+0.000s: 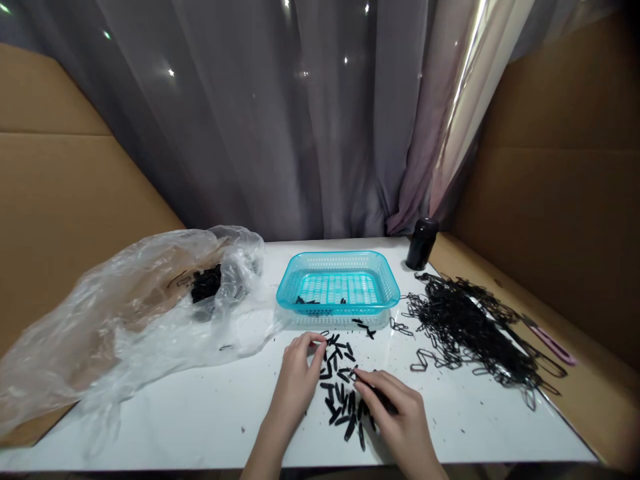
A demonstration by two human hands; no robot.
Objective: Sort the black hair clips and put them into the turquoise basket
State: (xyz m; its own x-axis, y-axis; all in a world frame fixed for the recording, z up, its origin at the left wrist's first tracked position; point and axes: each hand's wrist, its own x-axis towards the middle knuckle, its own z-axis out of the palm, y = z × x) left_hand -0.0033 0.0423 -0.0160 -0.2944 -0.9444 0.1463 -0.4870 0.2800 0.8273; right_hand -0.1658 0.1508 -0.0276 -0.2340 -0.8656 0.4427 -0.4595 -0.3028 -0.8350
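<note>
My left hand (299,360) is closed in a pinch at the upper left of a scatter of small black oblong pieces (342,393). A small dark piece (328,341) shows at its thumb and index fingertips. My right hand (397,407) is closed around a slim black stick-like tool (380,395), whose tip points left over the scattered pieces. Parts of the tool are hidden by the fingers. Just beyond both hands stands a turquoise plastic basket (338,309) with a few black pieces inside, and several more lie in front of it.
To the right is a tangled heap of black wire loops (465,327), beside pink-handled scissors (553,343). A dark lidded bottle (423,244) stands behind it. A clear plastic bag (165,333) with black pieces (206,283) covers the left. Cardboard panels (560,180) flank the white table (200,427).
</note>
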